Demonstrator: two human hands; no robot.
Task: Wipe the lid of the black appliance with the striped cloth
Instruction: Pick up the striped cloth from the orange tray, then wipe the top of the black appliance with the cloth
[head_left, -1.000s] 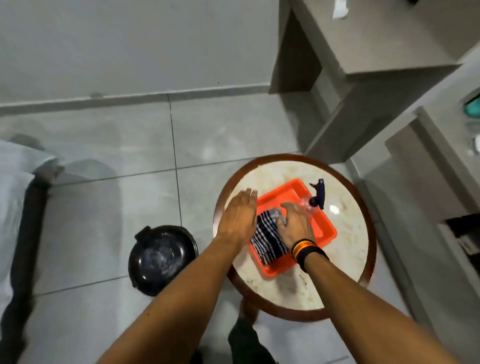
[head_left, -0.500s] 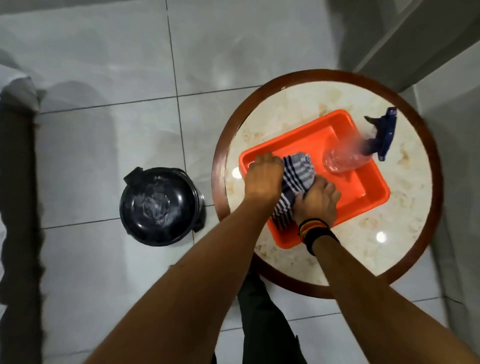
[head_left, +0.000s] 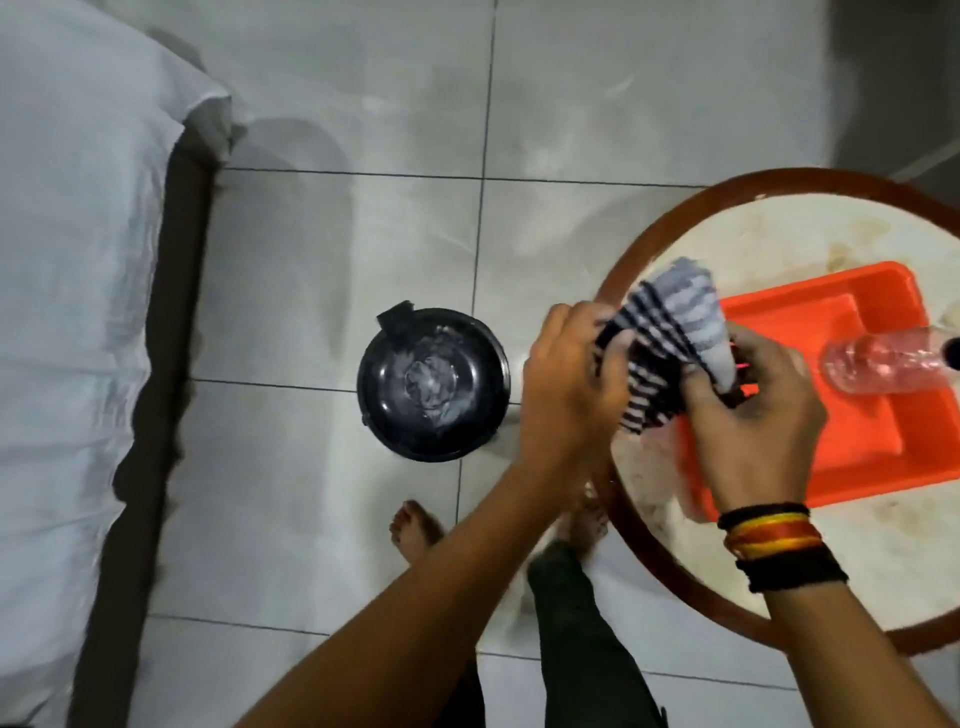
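The black appliance (head_left: 434, 383) stands on the tiled floor, round, its glossy lid smeared with whitish marks. To its right, both hands hold the striped cloth (head_left: 670, 332), black and white, bunched up and lifted above the left edge of the round table. My left hand (head_left: 566, 384) grips the cloth's left side. My right hand (head_left: 753, 410), with banded wristbands, grips its right side over the orange tray. The cloth is apart from the lid.
An orange tray (head_left: 831, 467) lies on the round marble-topped table (head_left: 737, 571) with a brown rim. A clear spray bottle (head_left: 878, 364) lies in the tray. A bed with a white sheet (head_left: 67, 312) runs along the left. My bare feet (head_left: 415, 530) stand on the floor below the appliance.
Both hands have lifted the striped cloth out of the tray and carried it left toward the table's edge. The view has swung left, bringing the bed into sight.
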